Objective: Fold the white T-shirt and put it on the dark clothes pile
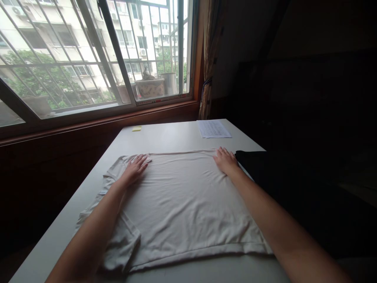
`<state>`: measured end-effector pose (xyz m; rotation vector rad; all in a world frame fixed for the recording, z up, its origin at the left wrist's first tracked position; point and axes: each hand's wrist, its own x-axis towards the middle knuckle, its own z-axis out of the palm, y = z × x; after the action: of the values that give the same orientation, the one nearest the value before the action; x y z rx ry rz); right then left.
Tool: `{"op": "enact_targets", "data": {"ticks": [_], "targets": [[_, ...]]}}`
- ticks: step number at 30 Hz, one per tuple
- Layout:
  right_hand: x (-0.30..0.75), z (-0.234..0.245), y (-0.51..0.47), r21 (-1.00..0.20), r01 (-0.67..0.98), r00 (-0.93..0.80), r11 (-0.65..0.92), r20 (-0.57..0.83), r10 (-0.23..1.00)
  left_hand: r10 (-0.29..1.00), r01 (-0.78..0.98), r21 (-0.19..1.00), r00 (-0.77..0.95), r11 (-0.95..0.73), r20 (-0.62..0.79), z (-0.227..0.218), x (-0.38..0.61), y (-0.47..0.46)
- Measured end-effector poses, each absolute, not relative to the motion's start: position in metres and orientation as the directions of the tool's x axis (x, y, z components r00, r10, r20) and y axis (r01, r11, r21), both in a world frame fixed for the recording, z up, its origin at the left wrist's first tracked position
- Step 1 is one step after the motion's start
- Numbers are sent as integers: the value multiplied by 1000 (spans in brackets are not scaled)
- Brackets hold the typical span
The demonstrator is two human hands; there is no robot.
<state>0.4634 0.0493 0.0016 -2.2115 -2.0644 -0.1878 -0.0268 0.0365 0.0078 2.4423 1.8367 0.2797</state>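
A white T-shirt (182,200) lies spread sideways on the white table (165,137), its collar and sleeves toward the left and its hem toward the right. Small wrinkles run across the cloth, and the near sleeve is folded inward. My left hand (136,167) rests flat on the shirt's far left part, by the far sleeve, with fingers stretched out. At the far right corner of the shirt, my right hand (225,159) lies flat with its fingers extended over the edge of the fabric. Neither hand grips the cloth. My left forearm covers part of the collar area.
A printed sheet of paper (214,129) lies at the table's far right, and a yellow sticky note (136,128) at its far left. Black cloth (282,188) sits along the right side. Behind the table are a barred window (88,59) and a tied curtain (209,63).
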Motion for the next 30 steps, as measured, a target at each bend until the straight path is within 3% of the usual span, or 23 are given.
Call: {"op": "enact_targets", "data": {"ticks": [5,9,12,19,30], "targets": [[410,17,3,-6,995,-92,98,292,952,924,918,152,340,-366,172,25,-22,-20],[364,15,-75,-37,861,-487,508,229,843,852,852,82,504,-517,138,33,-24,-103],[357,7,-131,-78,760,-629,645,164,760,818,822,28,561,-568,127,23,-32,-163],[403,-5,-169,-103,790,-581,604,189,792,804,825,-118,565,-552,184,-6,-47,-215],[490,-14,-198,-19,838,-526,545,237,817,809,819,-148,573,-555,134,3,-44,-218]]}}
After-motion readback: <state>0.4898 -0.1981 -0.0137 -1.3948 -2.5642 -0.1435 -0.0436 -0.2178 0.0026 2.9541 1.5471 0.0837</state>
